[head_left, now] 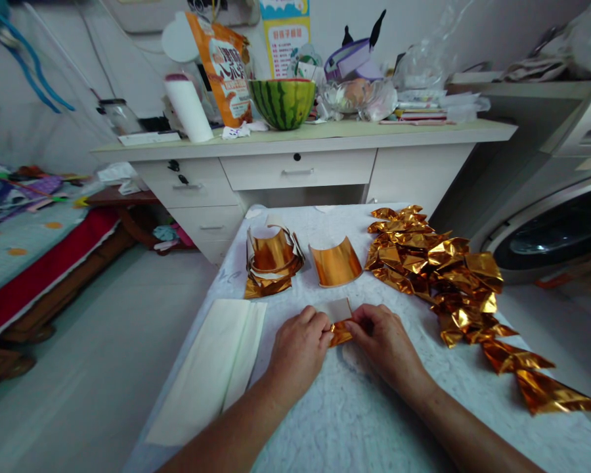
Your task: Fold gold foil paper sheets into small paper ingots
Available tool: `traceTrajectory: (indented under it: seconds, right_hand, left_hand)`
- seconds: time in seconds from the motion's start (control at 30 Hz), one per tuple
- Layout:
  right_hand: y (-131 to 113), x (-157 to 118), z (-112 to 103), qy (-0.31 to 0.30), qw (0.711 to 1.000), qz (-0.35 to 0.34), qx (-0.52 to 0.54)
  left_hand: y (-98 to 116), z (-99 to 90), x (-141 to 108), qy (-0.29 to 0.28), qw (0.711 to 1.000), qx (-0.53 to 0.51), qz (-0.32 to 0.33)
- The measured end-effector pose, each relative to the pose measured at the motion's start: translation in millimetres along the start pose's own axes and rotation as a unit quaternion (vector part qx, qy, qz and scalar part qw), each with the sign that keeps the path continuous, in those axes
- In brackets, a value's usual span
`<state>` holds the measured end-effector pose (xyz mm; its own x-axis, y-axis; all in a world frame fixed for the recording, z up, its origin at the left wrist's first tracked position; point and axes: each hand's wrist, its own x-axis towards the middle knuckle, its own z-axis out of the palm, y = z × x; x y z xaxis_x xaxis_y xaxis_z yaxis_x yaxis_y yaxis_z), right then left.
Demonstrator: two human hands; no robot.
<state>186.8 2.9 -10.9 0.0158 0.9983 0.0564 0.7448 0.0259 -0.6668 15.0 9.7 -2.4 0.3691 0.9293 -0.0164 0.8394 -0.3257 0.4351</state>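
Between my two hands is a small gold foil sheet (341, 333), its far part showing a plain greyish side. My left hand (303, 341) is closed on the sheet's left edge. On its right edge, my right hand (384, 341) pinches with thumb and fingers. Just beyond my hands lies a curved gold sheet (337, 263). To its left stands a stack of curled gold sheets (273, 255) with torn white wrapping around it. A long heap of folded gold foil pieces (423, 263) spreads along the right side of the table.
White folded paper (207, 368) lies at the left of the cloth-covered table (423, 427). Behind stands a desk (300, 167) bearing a watermelon half (282, 103), an orange pouch (224, 72) and a white roll (190, 108). A washing machine (546, 197) is at the right, a bed (44, 243) at the left.
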Motion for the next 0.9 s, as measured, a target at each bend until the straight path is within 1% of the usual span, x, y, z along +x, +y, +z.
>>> traceTrajectory:
  seconds: [0.1, 0.27, 0.43, 0.6, 0.73, 0.9]
  right_hand:
    - [2.1, -0.8, 1.6, 0.009, 1.000, -0.020, 0.017]
    - [1.7, -3.0, 2.6, 0.008, 0.998, -0.032, 0.051]
    - [-3.1, -4.5, 0.7, 0.013, 0.996, -0.050, 0.068]
    - [-1.2, -4.8, 1.9, 0.017, 0.996, -0.054, 0.073]
    - [1.2, -4.0, 2.6, 0.021, 0.997, -0.049, 0.055]
    - [1.0, -2.4, 0.3, 0.006, 0.999, -0.034, -0.020]
  left_hand:
    - [0.3, -0.9, 0.3, 0.002, 1.000, 0.001, 0.000]
    - [2.3, -3.3, -0.1, 0.001, 1.000, 0.003, 0.000]
    - [0.7, -0.3, -0.1, 0.006, 1.000, -0.004, 0.006]
    - [-0.7, 1.8, 0.4, 0.011, 1.000, -0.010, 0.003]
    - [0.6, -0.4, 0.0, 0.008, 1.000, 0.002, -0.004]
    - [1.9, -4.8, -0.4, -0.006, 0.999, 0.029, -0.019]
